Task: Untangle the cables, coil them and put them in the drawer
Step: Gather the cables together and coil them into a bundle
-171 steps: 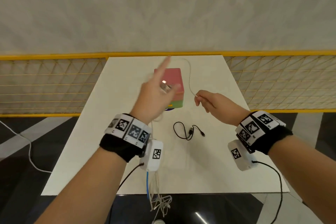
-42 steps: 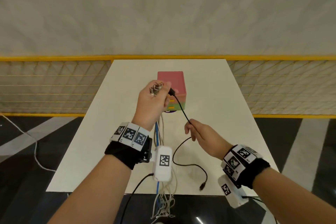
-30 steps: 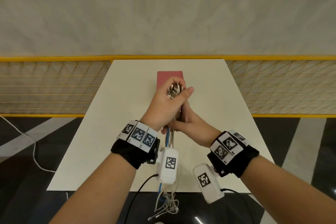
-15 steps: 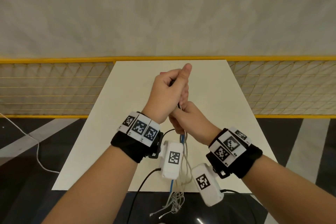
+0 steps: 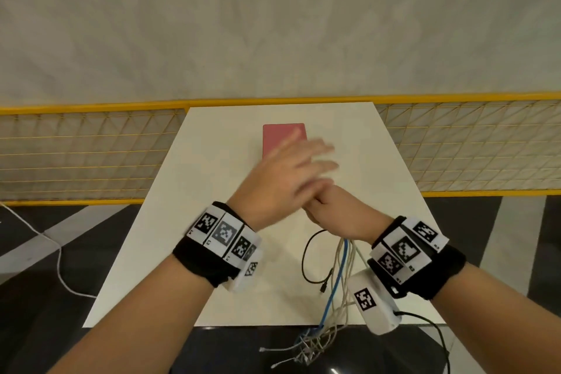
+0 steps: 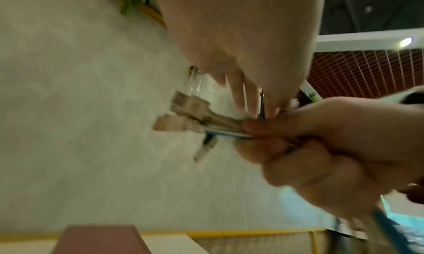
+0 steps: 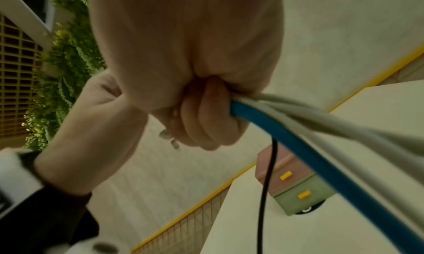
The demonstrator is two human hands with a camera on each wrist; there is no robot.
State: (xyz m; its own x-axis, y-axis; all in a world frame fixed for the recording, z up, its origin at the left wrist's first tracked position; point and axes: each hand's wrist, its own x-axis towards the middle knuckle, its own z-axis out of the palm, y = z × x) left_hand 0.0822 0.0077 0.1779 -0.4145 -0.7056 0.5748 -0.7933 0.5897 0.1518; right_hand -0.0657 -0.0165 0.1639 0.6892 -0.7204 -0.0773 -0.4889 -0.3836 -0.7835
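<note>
My right hand [image 5: 334,209] is closed in a fist round a bundle of grey, blue and black cables [image 5: 340,276]. The bundle hangs from the fist and trails over the table's front edge. In the left wrist view the USB plugs [image 6: 190,112] stick out of the right hand [image 6: 321,149]. My left hand [image 5: 285,179] is blurred, with straight fingers [image 6: 238,94] just above the fist, holding nothing. The black cable [image 5: 303,255] loops on the table. Behind the hands stands the pink and green drawer box [image 5: 282,136], and its drawers [image 7: 296,185] are closed.
The white table [image 5: 212,222] has a yellow mesh fence [image 5: 76,155] on both sides and behind it. A white cord [image 5: 60,267] lies on the dark floor at the left. Loose cable ends [image 5: 303,349] dangle below the table's front edge.
My left hand has let go of the plug ends and spread open. The right hand now holds the bundle alone, lower and further right, and the drawer box shows again.
</note>
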